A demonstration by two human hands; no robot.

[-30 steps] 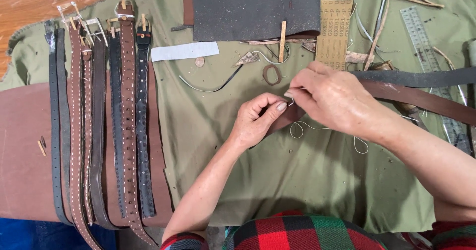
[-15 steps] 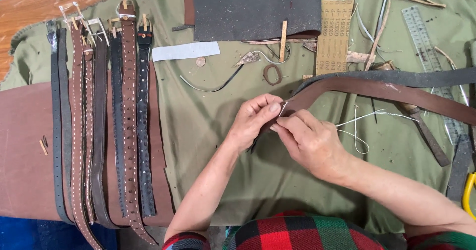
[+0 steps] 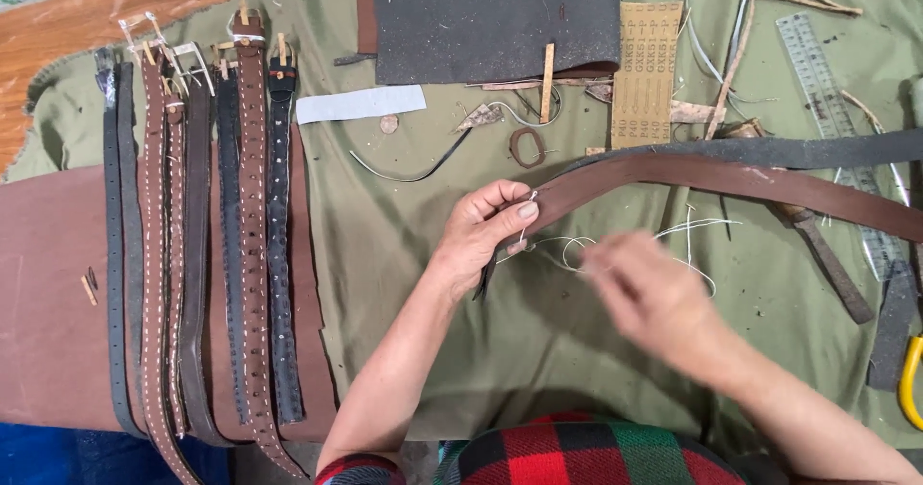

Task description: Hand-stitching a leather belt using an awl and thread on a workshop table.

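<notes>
The end of a long brown leather strap (image 3: 673, 179) is pinched between the thumb and fingers of the left hand (image 3: 486, 230), near the middle of the olive-green cloth (image 3: 538, 350) that covers the work surface. From that grip the strap runs off to the right, with a dark grey strap (image 3: 769, 149) lying just above it. A thin white thread (image 3: 567, 249) hangs in loops from the held end — it trails toward the right hand (image 3: 654, 298), which is blurred; whether its fingers are closed on the thread cannot be told. Well to the left, a row of finished leather belts (image 3: 192, 245) with metal buckles is laid side by side, partly over a broad brown leather sheet (image 3: 48, 293). Above the hands a small brown leather loop (image 3: 527, 147) rests on the cloth, and a clear plastic ruler (image 3: 817, 72) lies at the upper right.
</notes>
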